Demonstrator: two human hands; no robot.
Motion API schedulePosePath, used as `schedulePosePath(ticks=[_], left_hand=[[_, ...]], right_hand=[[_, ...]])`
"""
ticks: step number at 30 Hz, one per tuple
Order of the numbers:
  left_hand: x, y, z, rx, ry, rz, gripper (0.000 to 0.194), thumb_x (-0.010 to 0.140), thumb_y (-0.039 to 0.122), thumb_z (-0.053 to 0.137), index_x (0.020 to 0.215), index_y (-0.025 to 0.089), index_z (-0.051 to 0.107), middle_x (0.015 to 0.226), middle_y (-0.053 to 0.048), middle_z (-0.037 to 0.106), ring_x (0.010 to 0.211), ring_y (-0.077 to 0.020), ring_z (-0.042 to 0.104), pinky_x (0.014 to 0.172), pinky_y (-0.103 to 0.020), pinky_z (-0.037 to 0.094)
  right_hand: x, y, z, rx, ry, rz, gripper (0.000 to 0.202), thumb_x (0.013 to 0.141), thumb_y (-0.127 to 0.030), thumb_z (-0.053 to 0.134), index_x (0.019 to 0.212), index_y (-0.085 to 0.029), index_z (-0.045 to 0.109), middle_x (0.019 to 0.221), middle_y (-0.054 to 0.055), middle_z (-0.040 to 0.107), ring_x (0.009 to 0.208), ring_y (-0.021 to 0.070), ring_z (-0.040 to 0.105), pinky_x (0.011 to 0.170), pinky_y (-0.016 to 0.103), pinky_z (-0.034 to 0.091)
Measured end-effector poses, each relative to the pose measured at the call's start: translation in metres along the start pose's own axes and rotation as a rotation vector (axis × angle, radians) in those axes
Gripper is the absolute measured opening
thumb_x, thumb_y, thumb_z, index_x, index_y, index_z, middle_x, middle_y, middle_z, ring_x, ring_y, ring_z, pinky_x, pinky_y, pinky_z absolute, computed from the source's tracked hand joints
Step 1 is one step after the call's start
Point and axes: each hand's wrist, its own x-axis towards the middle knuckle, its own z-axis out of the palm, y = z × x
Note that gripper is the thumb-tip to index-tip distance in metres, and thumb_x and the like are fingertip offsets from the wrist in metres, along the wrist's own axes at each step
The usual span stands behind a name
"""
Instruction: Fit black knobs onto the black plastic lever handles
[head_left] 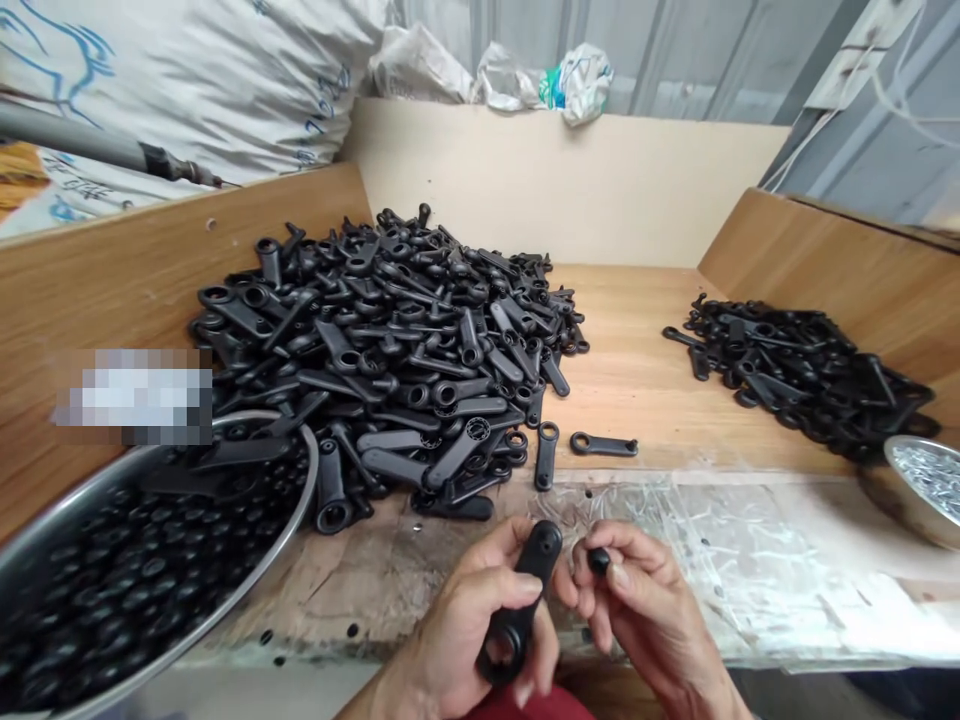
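My left hand [480, 620] is closed around a black plastic crank handle [534, 570], its thumb across the flat arm. The ring end of that handle points down toward me and the narrower end points up. Close by on the right, my right hand [645, 600] pinches a small round black knob [598, 560] between thumb and fingertips. The knob is apart from the handle. Two loose handles lie just beyond my hands, one upright handle [547, 456] and one lying sideways [604, 444].
A large heap of black handles [420, 330] covers the left of the wooden bench. At front left stands a metal basin [311, 470] of black knobs. A smaller heap [795, 365] sits right, beside a bowl [900, 485] of metal pins. A screwdriver tool [150, 155] hangs upper left.
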Motion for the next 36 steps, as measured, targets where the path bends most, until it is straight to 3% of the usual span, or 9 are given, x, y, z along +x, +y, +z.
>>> schedulePosePath(ticks=[2, 7, 11, 15, 19, 23, 26, 32, 36], left_hand=[[-0.001, -0.001, 0.001, 0.054, 0.042, 0.044, 0.027, 0.073, 0.032, 0.054, 0.091, 0.014, 0.045, 0.068, -0.004, 0.055, 0.036, -0.0059, 0.041, 0.031, -0.011, 0.028], [-0.005, -0.003, 0.004, 0.218, 0.186, 0.182, 0.033, 0.082, 0.041, 0.056, 0.084, 0.009, 0.056, 0.062, -0.002, 0.049, 0.05, -0.0034, 0.04, 0.045, -0.009, 0.033], [-0.007, -0.004, 0.008, 0.277, 0.144, 0.251, 0.033, 0.076, 0.042, 0.065, 0.091, 0.013, 0.059, 0.069, -0.002, 0.052, 0.055, -0.0054, 0.044, 0.048, -0.011, 0.038], [-0.007, -0.003, 0.014, 0.261, 0.083, 0.345, 0.021, 0.08, 0.034, 0.063, 0.089, 0.015, 0.059, 0.069, 0.0, 0.053, 0.053, -0.0045, 0.048, 0.046, -0.009, 0.036], [-0.008, -0.002, 0.015, 0.233, 0.059, 0.398, 0.016, 0.083, 0.03, 0.06, 0.096, 0.021, 0.06, 0.068, 0.003, 0.052, 0.059, -0.0056, 0.052, 0.056, -0.012, 0.044], [-0.012, -0.002, 0.011, 0.568, 0.186, 0.46, 0.028, 0.085, 0.027, 0.055, 0.113, 0.024, 0.055, 0.069, 0.003, 0.057, 0.064, -0.0083, 0.054, 0.069, -0.017, 0.045], [-0.015, -0.002, 0.008, 0.808, 0.263, 0.497, 0.033, 0.085, 0.025, 0.053, 0.119, 0.024, 0.051, 0.081, 0.002, 0.061, 0.075, -0.0103, 0.056, 0.075, -0.016, 0.043], [-0.013, -0.009, 0.003, 1.044, 0.2, 0.698, 0.042, 0.089, 0.019, 0.043, 0.131, 0.02, 0.036, 0.088, -0.002, 0.06, 0.081, -0.0116, 0.057, 0.076, -0.015, 0.042], [-0.008, -0.017, -0.001, 1.257, 0.224, 0.842, 0.053, 0.089, 0.011, 0.039, 0.137, 0.024, 0.02, 0.12, -0.002, 0.049, 0.105, -0.0101, 0.05, 0.091, -0.012, 0.034]], right_hand=[[-0.001, 0.003, 0.0, 0.025, 0.003, -0.01, 0.015, 0.075, -0.02, 0.066, 0.089, -0.019, 0.066, 0.069, 0.004, 0.063, 0.058, 0.012, 0.061, 0.04, 0.012, 0.048], [-0.003, 0.007, 0.007, 0.033, 0.024, -0.029, 0.018, 0.076, -0.019, 0.065, 0.094, -0.018, 0.066, 0.066, 0.004, 0.063, 0.056, 0.0114, 0.061, 0.039, 0.013, 0.049], [-0.002, 0.01, 0.014, 0.045, 0.028, -0.048, 0.014, 0.076, -0.022, 0.066, 0.089, -0.018, 0.068, 0.062, 0.004, 0.064, 0.052, 0.0109, 0.06, 0.039, 0.013, 0.049], [0.001, 0.015, 0.017, 0.076, 0.091, -0.072, 0.012, 0.076, -0.022, 0.066, 0.087, -0.017, 0.067, 0.059, 0.003, 0.063, 0.047, 0.01, 0.059, 0.037, 0.013, 0.048], [0.003, 0.019, 0.019, 0.075, 0.103, -0.069, 0.012, 0.076, -0.023, 0.066, 0.085, -0.015, 0.067, 0.058, 0.003, 0.062, 0.046, 0.0103, 0.058, 0.037, 0.013, 0.048], [0.003, 0.02, 0.019, 0.059, 0.121, -0.05, 0.013, 0.074, -0.024, 0.068, 0.083, -0.015, 0.067, 0.055, 0.002, 0.061, 0.042, 0.0092, 0.056, 0.035, 0.012, 0.046], [0.002, 0.019, 0.019, 0.05, 0.136, -0.03, 0.013, 0.073, -0.026, 0.068, 0.08, -0.015, 0.067, 0.053, 0.002, 0.059, 0.039, 0.0082, 0.054, 0.033, 0.012, 0.044], [0.0, 0.019, 0.019, 0.014, 0.153, -0.021, 0.013, 0.072, -0.027, 0.069, 0.077, -0.015, 0.068, 0.049, 0.001, 0.057, 0.034, 0.0058, 0.049, 0.03, 0.009, 0.039], [0.0, 0.018, 0.025, -0.051, 0.251, -0.027, 0.014, 0.07, -0.027, 0.071, 0.075, -0.015, 0.068, 0.048, 0.0, 0.057, 0.034, 0.0057, 0.048, 0.031, 0.01, 0.039]])
